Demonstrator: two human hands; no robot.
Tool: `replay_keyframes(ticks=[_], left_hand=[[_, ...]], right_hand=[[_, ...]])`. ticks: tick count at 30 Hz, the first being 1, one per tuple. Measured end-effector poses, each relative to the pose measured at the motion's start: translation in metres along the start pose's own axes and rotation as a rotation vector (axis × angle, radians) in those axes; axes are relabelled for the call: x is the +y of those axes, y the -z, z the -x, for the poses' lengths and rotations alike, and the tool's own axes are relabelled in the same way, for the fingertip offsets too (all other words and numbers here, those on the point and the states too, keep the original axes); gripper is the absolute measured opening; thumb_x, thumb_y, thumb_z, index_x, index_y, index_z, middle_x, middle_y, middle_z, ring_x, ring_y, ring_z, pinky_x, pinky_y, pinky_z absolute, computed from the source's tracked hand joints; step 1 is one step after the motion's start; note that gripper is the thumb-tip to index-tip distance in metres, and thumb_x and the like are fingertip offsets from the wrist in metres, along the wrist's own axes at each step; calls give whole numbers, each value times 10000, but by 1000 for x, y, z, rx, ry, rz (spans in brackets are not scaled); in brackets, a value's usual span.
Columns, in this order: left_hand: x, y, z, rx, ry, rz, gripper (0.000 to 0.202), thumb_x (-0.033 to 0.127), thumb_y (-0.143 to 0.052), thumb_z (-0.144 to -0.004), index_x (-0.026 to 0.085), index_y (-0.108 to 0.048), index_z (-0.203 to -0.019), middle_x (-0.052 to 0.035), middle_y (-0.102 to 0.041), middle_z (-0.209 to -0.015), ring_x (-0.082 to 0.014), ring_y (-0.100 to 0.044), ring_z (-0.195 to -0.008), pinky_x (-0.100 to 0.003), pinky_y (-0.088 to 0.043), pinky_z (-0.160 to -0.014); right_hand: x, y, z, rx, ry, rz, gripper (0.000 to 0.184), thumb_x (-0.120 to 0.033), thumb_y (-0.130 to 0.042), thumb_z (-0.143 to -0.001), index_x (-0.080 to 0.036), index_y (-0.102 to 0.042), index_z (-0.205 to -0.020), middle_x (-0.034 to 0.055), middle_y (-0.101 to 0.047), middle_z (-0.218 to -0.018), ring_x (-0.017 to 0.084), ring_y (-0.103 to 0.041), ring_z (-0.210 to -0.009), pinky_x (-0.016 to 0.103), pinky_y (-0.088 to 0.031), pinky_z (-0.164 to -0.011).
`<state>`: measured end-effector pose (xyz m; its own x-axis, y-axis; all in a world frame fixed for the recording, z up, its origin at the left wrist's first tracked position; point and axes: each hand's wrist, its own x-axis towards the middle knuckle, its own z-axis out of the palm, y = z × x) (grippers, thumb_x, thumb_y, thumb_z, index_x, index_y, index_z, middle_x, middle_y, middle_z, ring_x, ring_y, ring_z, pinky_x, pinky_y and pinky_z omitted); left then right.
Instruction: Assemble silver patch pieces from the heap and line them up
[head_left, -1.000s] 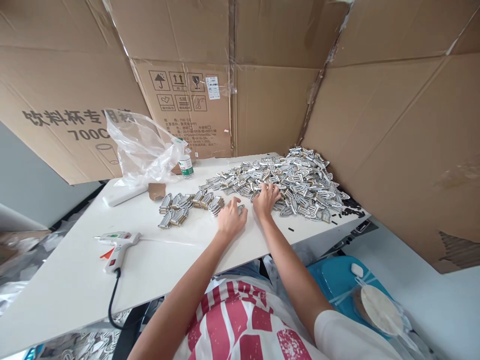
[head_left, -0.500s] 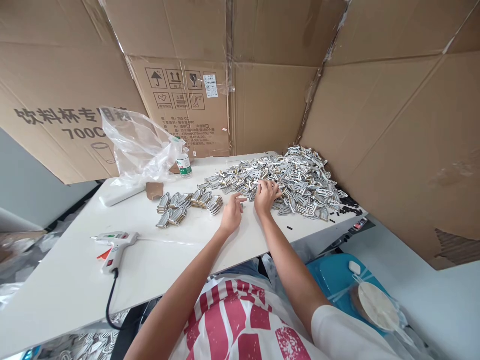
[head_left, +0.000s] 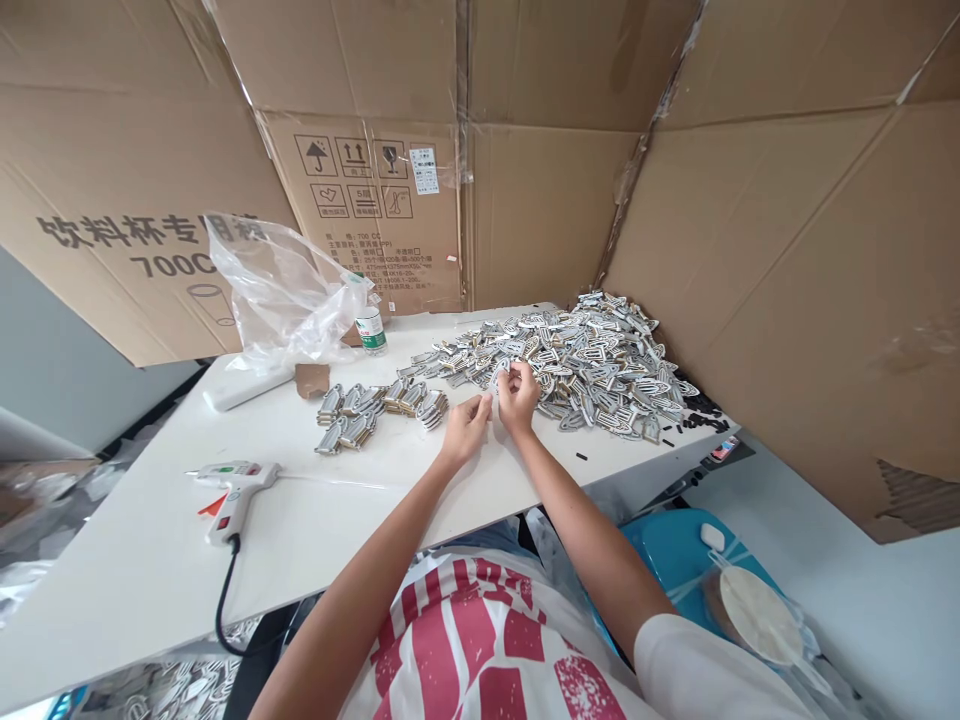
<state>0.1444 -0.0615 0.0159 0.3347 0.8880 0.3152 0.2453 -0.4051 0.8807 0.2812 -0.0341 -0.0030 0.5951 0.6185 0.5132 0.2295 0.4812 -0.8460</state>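
My right hand (head_left: 519, 398) is closed, fingers pinched on a flat grey-and-white cutout piece (head_left: 500, 374) with a rounded end. Close beside it, my left hand (head_left: 466, 430) has its fingers pressed together near the same piece; what they hold, if anything, is too small to make out. Just beyond both hands spreads a big loose pile of similar cutout pieces (head_left: 600, 355). To the left of my left hand, more of these pieces stand in neat short stacks (head_left: 351, 415).
A white glue gun (head_left: 238, 495) with a black cord lies on the white table (head_left: 322, 545). At the back are a clear plastic bag (head_left: 277, 290), a bottle (head_left: 370, 330) and a cardboard scrap (head_left: 312, 380). Small black bits (head_left: 701, 408) lie at right. Cardboard walls (head_left: 547, 210) enclose the far side.
My right hand has drawn back from the pile towards my left hand and now holds a cutout piece. The left hand's fingers, spread before, have closed.
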Motion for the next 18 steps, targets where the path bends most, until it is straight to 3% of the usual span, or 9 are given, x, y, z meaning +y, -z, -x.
replay_keyframes(ticks=[4, 9, 18], left_hand=[[2, -1, 1, -2, 58, 85, 543, 593, -405, -1068, 224, -410, -669, 10, -459, -609, -141, -422, -597, -292, -363, -600], [1, -3, 0, -7, 113, 102, 410, 403, -393, -1030, 232, -375, -657, 2, -464, -623, -147, -426, -609, -290, -359, -591], [-4, 0, -1, -90, 33, 54, 479, 514, -483, -993, 173, -741, -778, 7, -549, -608, -151, -482, -628, -274, -365, -621]], right_hand=[[1, -5, 1, -20, -72, -89, 151, -393, -686, -885, -279, -599, -933, -46, -583, -736, 154, -499, -585, 290, -402, -576], [6, -7, 1, -99, -238, -232, 166, -384, -682, -846, -281, -555, -874, -87, -504, -614, 134, -453, -498, 270, -370, -481], [7, -10, 1, -142, -336, -334, 225, -376, -691, -832, -271, -506, -757, -93, -399, -554, 123, -373, -461, 282, -303, -456]])
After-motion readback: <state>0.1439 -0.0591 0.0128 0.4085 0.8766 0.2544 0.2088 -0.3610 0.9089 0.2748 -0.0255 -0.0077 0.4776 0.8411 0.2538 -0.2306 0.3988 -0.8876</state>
